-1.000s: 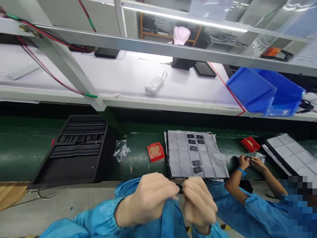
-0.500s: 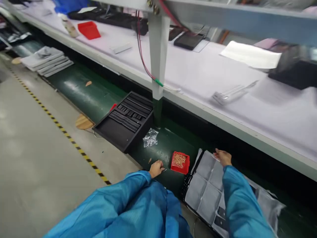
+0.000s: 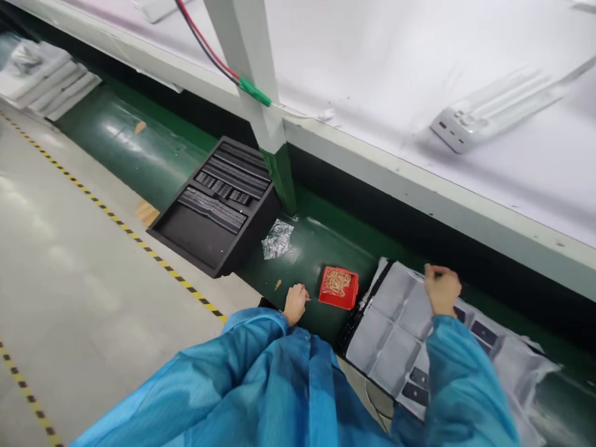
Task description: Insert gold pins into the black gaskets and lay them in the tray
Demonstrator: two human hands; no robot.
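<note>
My left hand (image 3: 296,302) rests on the green belt just left of a small red tray (image 3: 338,288) of thin tan parts; its fingers are curled, and I cannot make out anything in them. My right hand (image 3: 442,289) hovers over the far edge of a grey gridded sheet (image 3: 400,323), fingers pinched together on something too small to name. Several small dark rectangular parts (image 3: 483,333) lie in the sheet's cells. Blue sleeves cover both arms.
A black foam tray (image 3: 218,208) with slotted rows sits to the left, half off the belt. A crumpled clear bag (image 3: 278,238) lies beside it. A white post (image 3: 251,74) with red wire rises behind. On the white shelf lies a white power bank (image 3: 493,115). Stacked grey sheets (image 3: 46,81) sit far left.
The view swung left and down. My hands, first together near my chest, spread apart onto the belt and sheet. My right hand drew back slightly and closed into a pinch.
</note>
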